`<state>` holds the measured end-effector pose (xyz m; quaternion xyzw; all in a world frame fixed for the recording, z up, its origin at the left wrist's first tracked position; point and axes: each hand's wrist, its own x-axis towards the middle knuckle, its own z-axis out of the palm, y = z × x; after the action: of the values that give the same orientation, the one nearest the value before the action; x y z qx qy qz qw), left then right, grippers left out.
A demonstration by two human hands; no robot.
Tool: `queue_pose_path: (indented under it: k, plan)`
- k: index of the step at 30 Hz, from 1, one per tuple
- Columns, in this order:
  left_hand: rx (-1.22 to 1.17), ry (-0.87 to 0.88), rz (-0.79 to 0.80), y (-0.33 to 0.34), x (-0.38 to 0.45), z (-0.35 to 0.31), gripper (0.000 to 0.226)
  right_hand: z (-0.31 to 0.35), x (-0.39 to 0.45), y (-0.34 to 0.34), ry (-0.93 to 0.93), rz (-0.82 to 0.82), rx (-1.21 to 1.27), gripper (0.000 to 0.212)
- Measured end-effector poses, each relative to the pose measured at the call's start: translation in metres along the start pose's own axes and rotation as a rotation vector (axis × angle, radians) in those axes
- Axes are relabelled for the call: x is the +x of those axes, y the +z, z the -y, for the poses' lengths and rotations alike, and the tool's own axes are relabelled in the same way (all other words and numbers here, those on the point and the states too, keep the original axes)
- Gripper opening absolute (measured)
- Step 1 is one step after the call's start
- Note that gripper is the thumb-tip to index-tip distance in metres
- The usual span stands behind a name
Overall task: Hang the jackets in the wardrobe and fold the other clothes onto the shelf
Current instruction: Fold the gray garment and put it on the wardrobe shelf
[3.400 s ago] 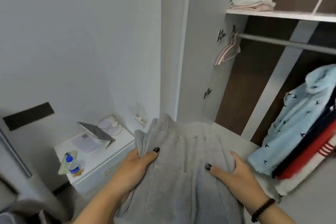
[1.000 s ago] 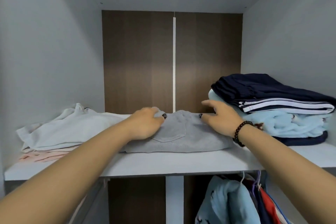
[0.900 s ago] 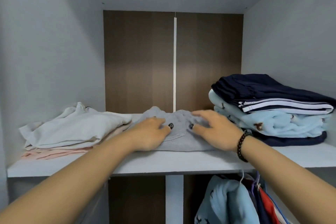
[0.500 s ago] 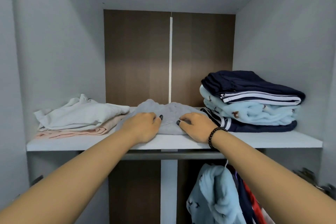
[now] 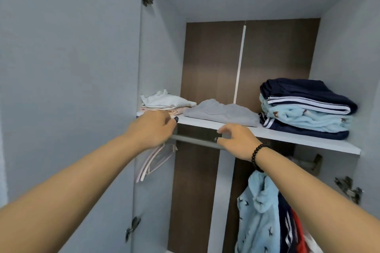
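The folded grey trousers [image 5: 222,112] lie in the middle of the white shelf [image 5: 287,135]. A white and pink pile [image 5: 164,102] sits to their left, a navy and light-blue stack [image 5: 304,104] to their right. My left hand [image 5: 153,129] hovers in front of the shelf's left edge, fingers curled, holding nothing. In front of the shelf edge below the trousers, my right hand [image 5: 236,139] has loosely bent fingers and is empty. A light-blue jacket [image 5: 257,211] hangs on the rail [image 5: 197,139] with navy and red garments beside it.
Pink hangers [image 5: 154,162] hang at the rail's left end, partly behind my left wrist. The open grey wardrobe door [image 5: 72,88] stands on the left with hinges. The right side wall carries hinges too. A white divider runs down below the shelf.
Both hands have let go of the grey trousers and drawn back off the shelf. My view has backed away and shifted left, bringing the door into sight.
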<state>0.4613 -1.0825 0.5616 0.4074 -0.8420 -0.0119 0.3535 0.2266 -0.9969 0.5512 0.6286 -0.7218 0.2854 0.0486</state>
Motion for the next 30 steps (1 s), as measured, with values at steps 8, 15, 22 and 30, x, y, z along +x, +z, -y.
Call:
queue_pose_path:
  k: [8, 15, 22, 30]
  plan:
    - [0.132, -0.263, 0.016, -0.093, -0.102, 0.051, 0.019, 0.101, -0.043, 0.023, -0.157, 0.133, 0.093, 0.027]
    - [0.388, -0.392, -0.177, -0.141, -0.152, 0.119, 0.029, 0.205, -0.046, 0.047, -0.277, 0.134, 0.163, 0.029]
    - [0.219, -0.379, -0.205, -0.133, -0.174, 0.178, 0.025, 0.324, -0.036, 0.07, -0.622, -0.103, 0.017, 0.046]
    - [-0.055, -0.312, -0.068, -0.121, -0.173, 0.197, 0.036, 0.387, -0.015, 0.093, -0.918, -0.344, -0.591, 0.05]
